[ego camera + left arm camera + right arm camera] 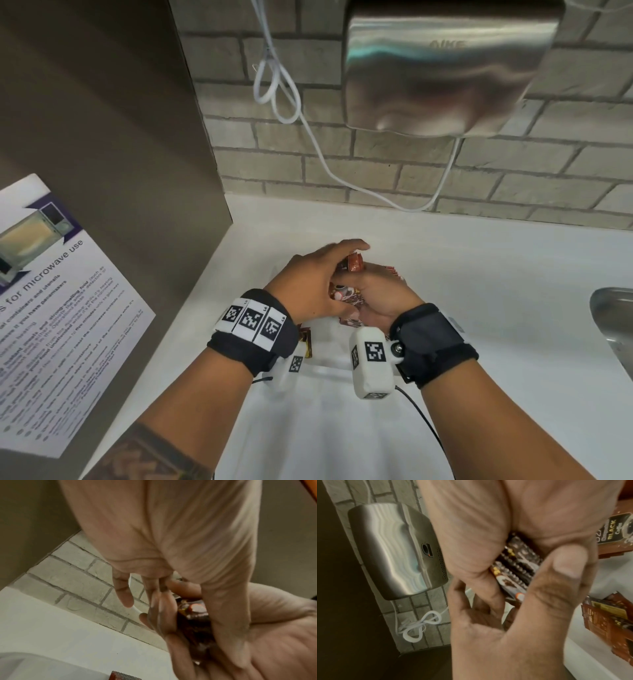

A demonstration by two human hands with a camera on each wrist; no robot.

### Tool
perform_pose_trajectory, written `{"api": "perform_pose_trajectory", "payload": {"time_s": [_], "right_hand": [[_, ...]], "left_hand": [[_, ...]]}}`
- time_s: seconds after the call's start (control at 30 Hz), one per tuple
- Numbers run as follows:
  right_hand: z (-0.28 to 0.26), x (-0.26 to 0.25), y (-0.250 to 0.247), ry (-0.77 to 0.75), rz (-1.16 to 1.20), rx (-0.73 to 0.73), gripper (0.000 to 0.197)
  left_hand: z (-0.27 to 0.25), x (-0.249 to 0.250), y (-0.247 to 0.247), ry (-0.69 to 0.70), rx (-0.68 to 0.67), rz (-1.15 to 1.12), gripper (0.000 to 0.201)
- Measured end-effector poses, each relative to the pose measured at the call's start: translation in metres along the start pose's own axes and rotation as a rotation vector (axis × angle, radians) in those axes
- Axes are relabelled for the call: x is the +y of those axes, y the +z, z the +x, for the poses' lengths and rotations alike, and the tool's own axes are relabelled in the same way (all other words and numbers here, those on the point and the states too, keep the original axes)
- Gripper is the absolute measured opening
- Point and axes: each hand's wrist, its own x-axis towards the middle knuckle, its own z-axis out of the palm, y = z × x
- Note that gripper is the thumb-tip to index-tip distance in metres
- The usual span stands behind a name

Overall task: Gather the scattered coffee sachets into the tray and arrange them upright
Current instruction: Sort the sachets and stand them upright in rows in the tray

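Note:
A bundle of brown coffee sachets (346, 294) is clasped between both hands above a white tray (325, 371) on the white counter. My left hand (318, 277) curls over the bundle from the left, and my right hand (380, 298) cups it from the right. In the left wrist view the left hand (171, 547) has its fingers round the dark sachets (193, 615). In the right wrist view the right hand (488, 527) presses the stacked sachets (513, 568). More brown sachets (607, 622) lean in the tray, and a few (305, 339) show under the left wrist.
A steel hand dryer (445, 65) hangs on the brick wall, with a looped white cable (277, 89) trailing down. A brown panel at the left carries a microwave notice (51, 308). A steel sink (616, 325) lies at the right edge.

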Motion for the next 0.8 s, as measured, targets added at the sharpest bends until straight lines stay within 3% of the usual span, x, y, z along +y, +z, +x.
{"api": "perform_pose_trajectory", "payload": {"time_s": [0.1,0.2,0.4,0.53,0.7,0.8], "right_hand": [[-0.001,0.002,-0.001,-0.015,-0.046,0.001,0.013],[-0.002,0.003,-0.003,-0.012,-0.085,-0.003,0.012],[-0.005,0.003,-0.008,-0.051,-0.189,0.030,0.011],[-0.006,0.001,-0.011,-0.202,-0.437,0.104,0.014],[-0.007,0.001,-0.014,-0.289,-0.602,0.141,0.018],[-0.011,-0.002,-0.020,-0.238,-0.403,0.069,0.019]], "left_hand": [[0.002,0.000,0.001,0.021,-0.005,0.088,0.086],[0.002,0.003,0.003,0.024,-0.017,0.150,0.088],[0.005,0.004,0.007,0.044,-0.020,0.154,0.077],[0.009,0.001,0.007,-0.019,0.004,0.139,0.072],[0.014,-0.001,0.008,0.015,0.017,0.093,0.081],[0.013,0.000,0.003,-0.032,0.070,-0.171,0.116]]}}
